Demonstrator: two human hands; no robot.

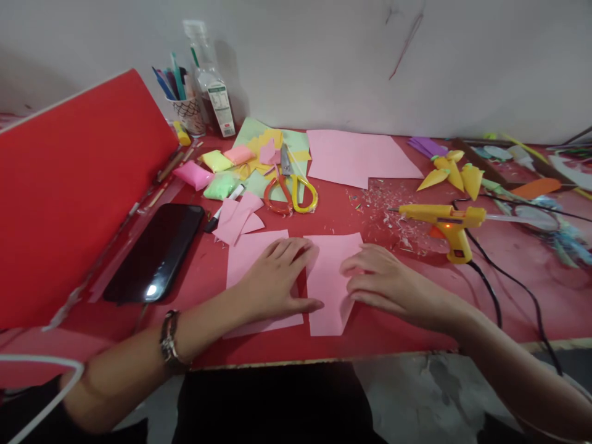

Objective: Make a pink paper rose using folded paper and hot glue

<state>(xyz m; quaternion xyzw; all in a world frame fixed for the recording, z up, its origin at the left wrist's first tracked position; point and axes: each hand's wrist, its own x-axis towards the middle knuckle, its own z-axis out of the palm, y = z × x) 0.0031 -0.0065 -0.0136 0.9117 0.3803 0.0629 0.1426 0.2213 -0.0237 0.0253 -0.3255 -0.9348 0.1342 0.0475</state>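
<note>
My left hand (pixel 277 271) lies with its fingers spread across a pink paper sheet (pixel 245 253). Its fingertips and thumb reach over the left side of a second, narrower pink paper piece (pixel 330 265). At that piece's right edge is my right hand (pixel 383 280), its fingers curled over the paper; the edge there looks raised and bent. The right thumb is partly hidden. Just beyond the left hand rest pink paper scraps (pixel 240 216) and scissors (pixel 291 191) with one red and one yellow handle loop.
A yellow hot glue gun (pixel 444 222) with its light on lies at right, its black cord (pixel 518 283) trailing. A phone (pixel 157 253) and a red board (pixel 83 185) stand left. Behind are a bottle (pixel 215 92), a pen cup (pixel 187 114), clay packets (pixel 194 176) and a large pink sheet (pixel 356 157).
</note>
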